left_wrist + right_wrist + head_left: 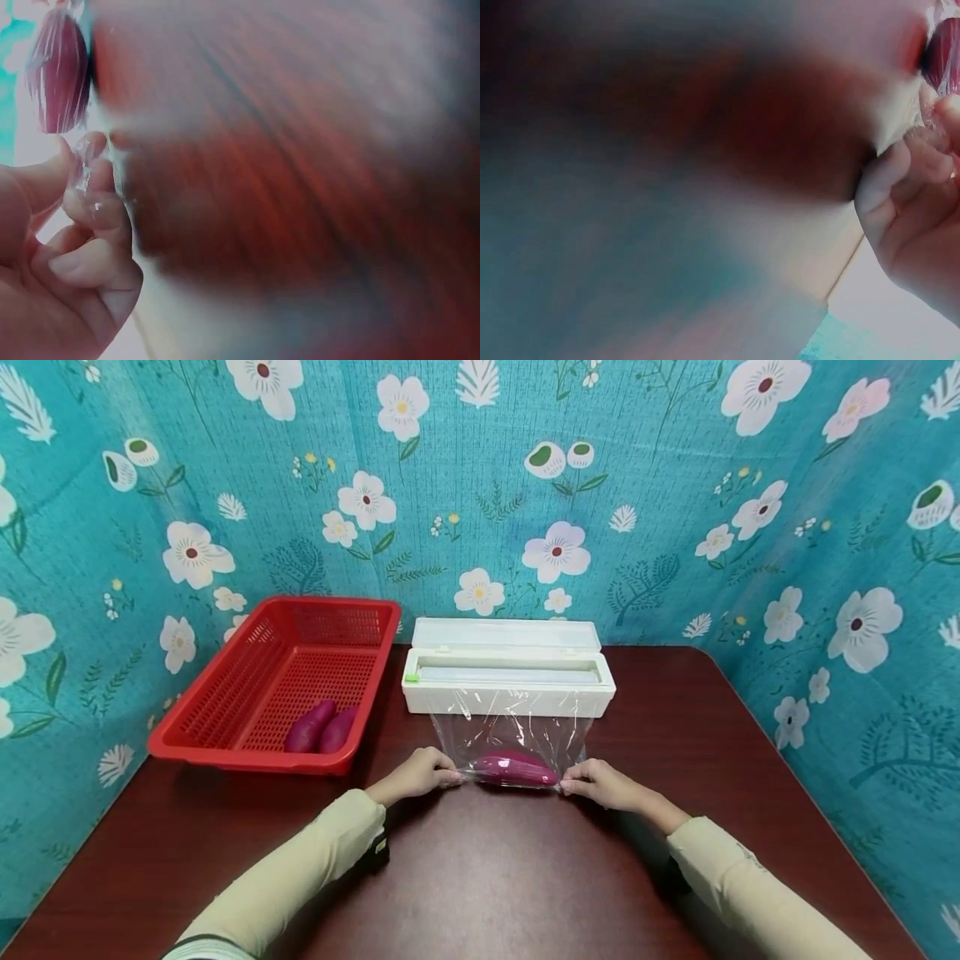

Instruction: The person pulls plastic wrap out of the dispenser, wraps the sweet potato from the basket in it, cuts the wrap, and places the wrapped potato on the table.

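A purple sweet potato (516,768) lies wrapped in clear plastic film (517,731) on the table, and the film runs back to a white dispenser box (510,700) with its lid raised. At the potato's left end, the left hand (420,774) pinches the gathered film; the left wrist view shows this hand (75,255) with film between thumb and fingers, beside the potato (58,75). The right hand (606,785) pinches the film at the other end. In the right wrist view the right hand (919,202) is partly cut off by the frame edge, near the potato (946,56).
A red perforated basket (255,758) with two purple sweet potatoes (309,727) stands on the left of the dark red table (480,877). A teal floral cloth (480,485) hangs behind and along both sides.
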Demonstrator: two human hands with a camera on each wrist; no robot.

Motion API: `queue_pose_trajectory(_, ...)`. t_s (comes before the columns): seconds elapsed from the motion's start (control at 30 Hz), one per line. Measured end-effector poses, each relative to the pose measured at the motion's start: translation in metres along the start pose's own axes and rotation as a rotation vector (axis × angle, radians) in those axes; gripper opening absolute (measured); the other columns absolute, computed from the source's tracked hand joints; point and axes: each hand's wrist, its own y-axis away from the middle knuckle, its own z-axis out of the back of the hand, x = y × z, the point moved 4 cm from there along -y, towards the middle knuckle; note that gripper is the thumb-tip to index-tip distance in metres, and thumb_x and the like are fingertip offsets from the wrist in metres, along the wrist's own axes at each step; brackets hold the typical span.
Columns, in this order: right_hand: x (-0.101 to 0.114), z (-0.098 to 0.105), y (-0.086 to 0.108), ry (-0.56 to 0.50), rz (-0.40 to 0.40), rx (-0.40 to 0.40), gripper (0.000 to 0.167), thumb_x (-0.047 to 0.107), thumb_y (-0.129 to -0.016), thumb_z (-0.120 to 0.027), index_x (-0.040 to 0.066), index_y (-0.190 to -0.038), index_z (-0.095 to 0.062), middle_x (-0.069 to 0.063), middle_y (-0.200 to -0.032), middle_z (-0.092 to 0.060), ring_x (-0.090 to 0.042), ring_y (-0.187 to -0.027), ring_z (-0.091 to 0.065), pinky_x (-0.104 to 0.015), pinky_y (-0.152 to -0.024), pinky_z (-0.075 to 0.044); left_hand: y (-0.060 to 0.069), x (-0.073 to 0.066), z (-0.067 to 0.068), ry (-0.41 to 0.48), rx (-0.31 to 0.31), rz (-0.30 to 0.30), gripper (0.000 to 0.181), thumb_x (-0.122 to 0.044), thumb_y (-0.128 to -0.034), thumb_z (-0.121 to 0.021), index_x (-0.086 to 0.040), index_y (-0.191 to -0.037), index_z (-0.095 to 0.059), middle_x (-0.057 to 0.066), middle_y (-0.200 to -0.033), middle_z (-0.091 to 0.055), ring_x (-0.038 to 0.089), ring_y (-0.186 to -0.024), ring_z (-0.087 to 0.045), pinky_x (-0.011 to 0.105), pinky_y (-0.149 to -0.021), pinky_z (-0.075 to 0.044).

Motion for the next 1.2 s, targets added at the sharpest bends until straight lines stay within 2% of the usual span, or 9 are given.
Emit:
queue_pose_trajectory(0.1,-0.002,0.002,-0.002,-0.111,-0.110,0.041,0.024,0.008,-0.092,-0.047,0.000,-0.074,-0.059,0.006,-0.053,-0.038,-0.003,-0.038,-0.035,-0.020,-0.032,-0.032,-0.003,0.006,-0.001,0.206,0.032,0.138,0.020,-0.009,-0.0851,-0.059,0.001,-0.072,-0.068,-0.002,-0.058,-0.057,0.001,-0.051,-0.043,0.017,-0.049,-0.038)
queue_pose_trajectory(0.2,-0.003,0.003,-0.004,-0.173,-0.200,0.062,0.028,0.011,-0.094,-0.043,-0.003,-0.073,-0.055,0.005,-0.051,-0.036,-0.006,-0.038,-0.035,-0.022,-0.031,-0.033,-0.005,0.007,-0.002,0.350,0.048,0.256,0.024,-0.012,-0.0879,-0.054,0.004,-0.075,-0.068,-0.002,-0.055,-0.055,0.003,-0.046,-0.041,0.016,-0.041,-0.033)
queue_pose_trajectory(0.27,-0.004,0.005,-0.006,-0.205,-0.239,0.062,0.030,0.012,-0.095,-0.041,-0.005,-0.073,-0.053,0.003,-0.050,-0.036,-0.007,-0.038,-0.035,-0.023,-0.032,-0.033,-0.006,0.007,-0.001,0.407,0.038,0.324,0.026,-0.014,-0.0878,-0.053,0.004,-0.074,-0.067,-0.003,-0.052,-0.052,0.004,-0.042,-0.038,0.017,-0.036,-0.027)
queue_pose_trajectory(0.4,-0.003,0.009,-0.011,-0.229,-0.294,0.052,0.031,0.013,-0.094,-0.041,-0.005,-0.069,-0.049,0.004,-0.048,-0.036,-0.005,-0.037,-0.034,-0.022,-0.034,-0.032,-0.012,0.005,0.002,0.418,-0.005,0.397,0.026,-0.015,-0.0818,-0.052,0.000,-0.065,-0.065,-0.004,-0.045,-0.043,0.005,-0.038,-0.032,0.018,-0.033,-0.018)
queue_pose_trajectory(0.57,-0.006,0.017,-0.019,-0.226,-0.360,0.039,0.030,0.007,-0.089,-0.042,0.001,-0.060,-0.047,0.005,-0.043,-0.035,-0.004,-0.035,-0.033,-0.020,-0.034,-0.031,-0.024,0.003,0.007,0.383,-0.044,0.412,0.023,-0.012,-0.0731,-0.050,-0.006,-0.053,-0.059,-0.006,-0.040,-0.037,0.005,-0.036,-0.028,0.018,-0.032,-0.017)
queue_pose_trajectory(0.73,-0.011,0.021,-0.026,-0.227,-0.439,0.031,0.030,0.006,-0.083,-0.041,0.009,-0.052,-0.041,0.006,-0.042,-0.034,-0.004,-0.035,-0.031,-0.020,-0.035,-0.029,-0.034,0.002,0.009,0.307,-0.062,0.438,0.026,-0.013,-0.0741,-0.052,-0.010,-0.048,-0.053,-0.006,-0.040,-0.036,0.006,-0.035,-0.030,0.019,-0.031,-0.020)
queue_pose_trajectory(0.93,-0.020,0.025,-0.030,-0.227,-0.489,-0.035,0.028,0.009,-0.081,-0.047,0.008,-0.054,-0.044,0.004,-0.044,-0.034,-0.007,-0.037,-0.030,-0.022,-0.036,-0.029,-0.041,0.006,0.008,0.297,-0.059,0.477,0.025,-0.016,-0.0763,-0.055,-0.008,-0.053,-0.055,-0.003,-0.043,-0.039,0.007,-0.036,-0.032,0.021,-0.031,-0.022)
queue_pose_trajectory(1.07,-0.023,0.031,-0.029,-0.135,-0.498,-0.148,0.030,0.014,-0.082,-0.056,0.006,-0.054,-0.050,0.004,-0.043,-0.037,-0.008,-0.037,-0.033,-0.021,-0.036,-0.030,-0.045,0.008,0.009,0.294,-0.130,0.436,0.020,-0.017,-0.0772,-0.064,-0.005,-0.061,-0.058,0.000,-0.050,-0.049,0.009,-0.042,-0.041,0.021,-0.037,-0.032)
queue_pose_trajectory(1.2,-0.022,0.036,-0.028,-0.078,-0.492,-0.275,0.025,0.015,-0.076,-0.066,0.003,-0.056,-0.057,0.000,-0.043,-0.045,-0.009,-0.038,-0.037,-0.021,-0.036,-0.030,-0.048,0.002,0.014,0.156,-0.252,0.328,0.019,-0.014,-0.0723,-0.072,-0.006,-0.077,-0.055,0.003,-0.066,-0.054,0.014,-0.058,-0.050,0.025,-0.052,-0.040)
